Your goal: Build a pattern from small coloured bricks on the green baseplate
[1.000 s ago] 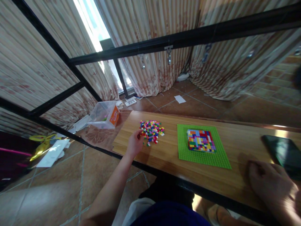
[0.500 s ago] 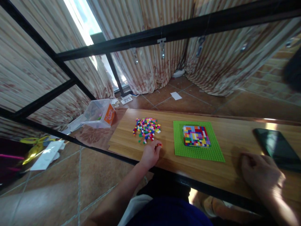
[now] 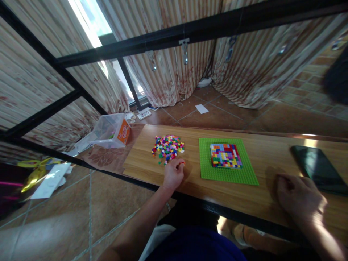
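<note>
My left hand (image 3: 174,174) is at the near side of a heap of small toy bricks (image 3: 168,145) in many colours. Its thumb and forefinger pinch a tiny orange-red toy brick (image 3: 182,163), partly covered by the fingertips. To the right lies a green baseplate (image 3: 206,170), bearing a low rectangular block of multicoloured bricks (image 3: 225,156). Beyond the plate, my right hand (image 3: 299,197) rests on the tabletop with its fingers curled in; nothing shows in them.
A dark phone or tablet (image 3: 320,168) lies on the wooden table (image 3: 272,156) beside my right hand. On the floor past the left end stands a clear plastic box (image 3: 108,130) with an orange label. A black metal rail (image 3: 152,47) crosses before the curtains.
My left hand has shifted slightly away from the table's front edge, still pinching the orange-red brick. My right hand stays in place; the whole view has moved a little.
</note>
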`<state>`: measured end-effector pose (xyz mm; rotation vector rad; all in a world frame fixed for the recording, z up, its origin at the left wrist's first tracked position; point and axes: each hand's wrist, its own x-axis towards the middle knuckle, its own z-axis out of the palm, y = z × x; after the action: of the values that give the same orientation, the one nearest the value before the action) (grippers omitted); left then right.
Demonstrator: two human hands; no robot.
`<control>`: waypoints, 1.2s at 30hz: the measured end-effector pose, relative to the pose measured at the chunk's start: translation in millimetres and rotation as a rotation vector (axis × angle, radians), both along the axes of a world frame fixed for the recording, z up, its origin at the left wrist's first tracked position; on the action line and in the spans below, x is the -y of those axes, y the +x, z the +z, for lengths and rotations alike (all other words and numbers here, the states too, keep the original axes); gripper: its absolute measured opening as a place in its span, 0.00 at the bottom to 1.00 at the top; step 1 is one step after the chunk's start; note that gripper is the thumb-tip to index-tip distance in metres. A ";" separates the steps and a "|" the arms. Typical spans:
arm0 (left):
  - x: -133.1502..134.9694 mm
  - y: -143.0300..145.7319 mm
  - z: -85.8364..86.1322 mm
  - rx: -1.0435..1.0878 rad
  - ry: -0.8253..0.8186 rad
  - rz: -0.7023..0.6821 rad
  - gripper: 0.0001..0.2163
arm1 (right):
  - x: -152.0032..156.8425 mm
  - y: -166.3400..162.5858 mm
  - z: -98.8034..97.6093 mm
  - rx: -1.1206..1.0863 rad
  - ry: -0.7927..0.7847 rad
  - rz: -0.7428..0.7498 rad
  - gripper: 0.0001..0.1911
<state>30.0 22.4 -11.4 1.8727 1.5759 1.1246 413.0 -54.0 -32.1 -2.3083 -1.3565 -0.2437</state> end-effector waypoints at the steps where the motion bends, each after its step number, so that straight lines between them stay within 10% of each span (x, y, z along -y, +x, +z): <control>1: -0.2 -0.1 -0.2 -0.002 0.006 0.003 0.08 | 0.0 1.0 -2.0 0.011 0.001 -0.007 0.17; 19: -6.7 -9.2 18.2 -0.184 -0.214 0.231 0.07 | 0.7 9.3 -13.6 0.085 0.033 0.030 0.18; 36: -3.1 -32.7 0.7 0.240 -0.276 0.011 0.08 | 0.5 6.3 -9.0 0.055 -0.025 -0.003 0.17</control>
<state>-2.7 25.5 -10.8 1.4944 1.5184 1.0334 419.3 -54.4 -41.0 -2.3403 -1.3904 -0.2943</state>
